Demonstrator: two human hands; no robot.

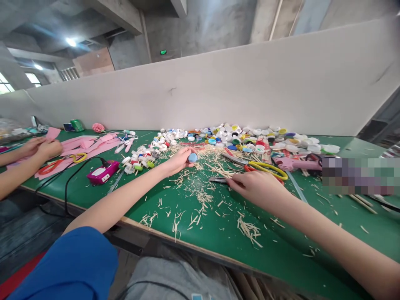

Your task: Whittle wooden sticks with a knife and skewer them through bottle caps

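My left hand (179, 161) pinches a light blue bottle cap (193, 158) above the wood shavings, its flat face toward me. To the right, my right hand (250, 184) is low over the table with its fingers closed on a utility knife (218, 180); the grey front end points left and my fingers hide the rest. Just beyond that hand lie scissors with yellow handles (270, 168), and thin wooden sticks (220, 170) are beside them. Pale wood shavings (204, 196) are scattered between and in front of my hands.
Many loose bottle caps (231, 135) are heaped along the white partition (203, 91). Caps fitted on sticks (142, 159) lie left of my left hand. A magenta power box (103, 172) with a black cable sits farther left, near another person's hands (50, 148) and pink paper (90, 146).
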